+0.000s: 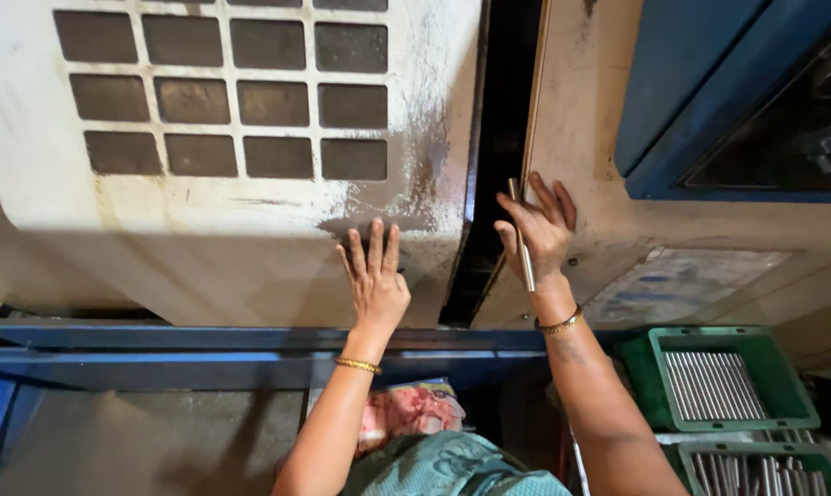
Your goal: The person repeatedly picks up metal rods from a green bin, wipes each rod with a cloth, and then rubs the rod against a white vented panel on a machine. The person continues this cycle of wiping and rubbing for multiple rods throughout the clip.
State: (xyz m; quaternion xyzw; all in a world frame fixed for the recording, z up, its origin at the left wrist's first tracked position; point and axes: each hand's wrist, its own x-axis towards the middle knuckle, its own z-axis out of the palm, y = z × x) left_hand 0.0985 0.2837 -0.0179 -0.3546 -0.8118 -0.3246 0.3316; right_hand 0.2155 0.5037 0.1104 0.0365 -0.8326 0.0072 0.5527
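My left hand [375, 274] lies flat with fingers spread against the worn white machine cover [250, 220], just below its grid of dark square vents [223, 87]. My right hand [537, 231] holds a thin metal rod [520, 235] upright, pressed against the beige panel [581, 119] beside the dark vertical gap [489, 165] between the two panels. Both wrists wear a gold bangle.
A blue machine door with a dark window [746, 101] sits at upper right. Two green trays [733, 378] of several metal rods stand at lower right. A blue rail [158, 344] runs across below the cover. A grey floor shows at lower left.
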